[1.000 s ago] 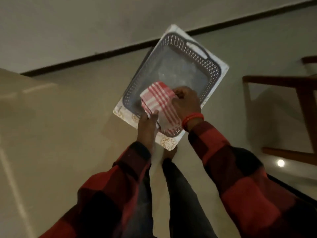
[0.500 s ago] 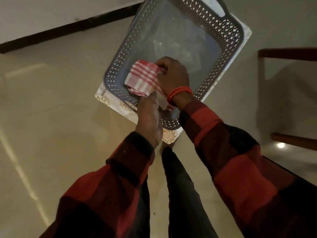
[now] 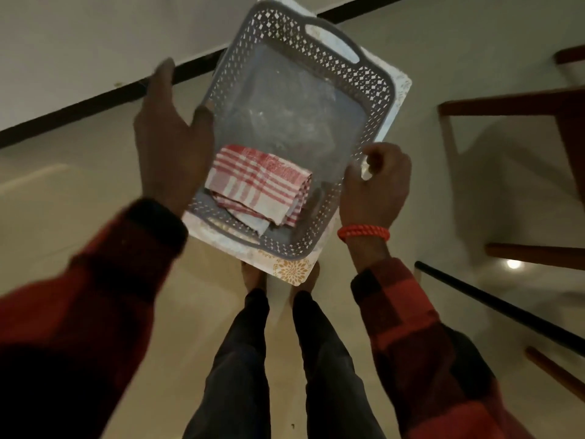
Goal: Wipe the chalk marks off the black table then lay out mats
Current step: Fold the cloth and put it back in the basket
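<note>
Mats [image 3: 292,270] mostly hidden under basket [image 3: 373,99]; L sleeve [image 3: 79,312] blurred

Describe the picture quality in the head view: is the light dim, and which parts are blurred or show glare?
Head view: the light is dim and warm; the left hand and its red-and-black sleeve are smeared by motion blur, while the red-and-white checked cloth in the grey perforated plastic basket stays fairly sharp; a small bright glare spot reflects on the glossy floor at right.

Glossy beige floor [image 3: 79,217], pale wall [image 3: 95,42] with dark skirting [image 3: 79,104], wooden furniture [image 3: 522,103] at right.
</note>
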